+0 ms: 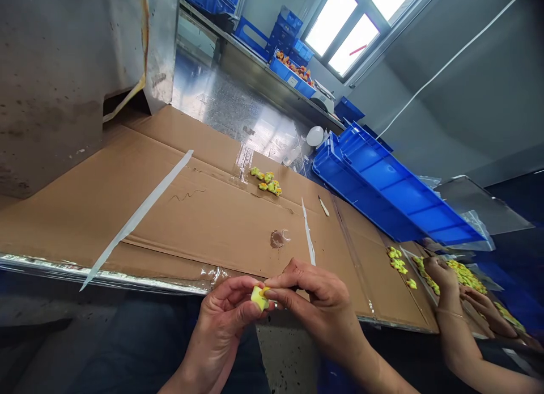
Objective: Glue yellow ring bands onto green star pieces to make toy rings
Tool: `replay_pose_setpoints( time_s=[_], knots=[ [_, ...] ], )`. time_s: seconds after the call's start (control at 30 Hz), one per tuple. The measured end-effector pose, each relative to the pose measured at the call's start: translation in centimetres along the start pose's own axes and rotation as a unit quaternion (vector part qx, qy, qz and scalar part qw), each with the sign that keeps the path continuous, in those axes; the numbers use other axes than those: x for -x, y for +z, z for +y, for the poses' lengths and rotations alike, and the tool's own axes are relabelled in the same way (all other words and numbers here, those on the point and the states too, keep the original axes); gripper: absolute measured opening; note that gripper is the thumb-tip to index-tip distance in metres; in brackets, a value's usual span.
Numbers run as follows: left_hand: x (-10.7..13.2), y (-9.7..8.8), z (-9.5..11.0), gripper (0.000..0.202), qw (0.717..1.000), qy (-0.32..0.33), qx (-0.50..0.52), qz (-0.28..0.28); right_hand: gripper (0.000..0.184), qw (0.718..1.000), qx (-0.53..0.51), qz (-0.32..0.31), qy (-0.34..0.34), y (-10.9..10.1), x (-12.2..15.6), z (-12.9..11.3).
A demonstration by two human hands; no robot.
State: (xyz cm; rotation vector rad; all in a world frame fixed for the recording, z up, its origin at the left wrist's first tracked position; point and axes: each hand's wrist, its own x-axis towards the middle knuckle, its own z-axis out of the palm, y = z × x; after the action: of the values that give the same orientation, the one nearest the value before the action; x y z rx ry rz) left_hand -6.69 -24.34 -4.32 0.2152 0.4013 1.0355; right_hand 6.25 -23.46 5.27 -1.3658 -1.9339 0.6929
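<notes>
1. Left hand (pixel 223 323) and right hand (pixel 317 306) meet just short of the desk's near edge, above the person's lap. The thumb and forefinger of each hand are pressed together on one small yellow piece (pixel 258 297). It is held in the air between the two hands, off the desk top.
2. Near edge of the desk (pixel 106 276): a shiny metal lip. Flattened cardboard (pixel 204 212) covers the top behind it.
3. Ahead of the hands, the cardboard carries a long white tape strip (pixel 136 219) running diagonally on the left. A shorter strip (pixel 309 235) and a small clear round thing (pixel 278 238) lie nearer the middle, with wide room between them.
4. Right margin: a co-worker's hand (pixel 442 272) rests at a tray (pixel 429 283) of yellow pieces. A loose cluster (pixel 397 261) lies just left of it on the cardboard.
5. Mid-desk: a small heap (pixel 267 181) of yellow and orange pieces, well apart from the person's hands.
6. Stacked blue crates (pixel 395 190) lie aslant and bound the desk's right side.
7. A grey metal housing (pixel 51 71) bounds the left side. Its lower edge sits on the cardboard.
8. Far: a bench with blue bins (pixel 293 71) beneath a window (pixel 357 20).
</notes>
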Motion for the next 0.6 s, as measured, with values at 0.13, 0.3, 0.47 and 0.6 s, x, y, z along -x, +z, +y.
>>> replay_pose_setpoints(
  time_s=[0.13,0.3,0.47,0.6],
  knots=[
    [0.0,0.0,-0.1,0.017,1.000,-0.001,-0.002,-0.002,0.012,1.000,0.008,-0.005,0.003,0.0,0.0,-0.1],
    [-0.1,0.0,-0.2,0.019,1.000,0.009,-0.006,0.019,0.012,1.000,0.009,-0.010,0.010,0.1,0.4,-0.1],
    [0.2,0.2,-0.3,0.019,0.999,0.020,-0.017,0.042,0.012,1.000,0.016,-0.006,0.006,0.4,1.0,0.1],
    [0.5,0.2,0.0,0.019,0.998,0.025,-0.039,0.042,0.013,0.999,0.012,0.013,-0.037,0.6,1.5,0.4]
  ],
)
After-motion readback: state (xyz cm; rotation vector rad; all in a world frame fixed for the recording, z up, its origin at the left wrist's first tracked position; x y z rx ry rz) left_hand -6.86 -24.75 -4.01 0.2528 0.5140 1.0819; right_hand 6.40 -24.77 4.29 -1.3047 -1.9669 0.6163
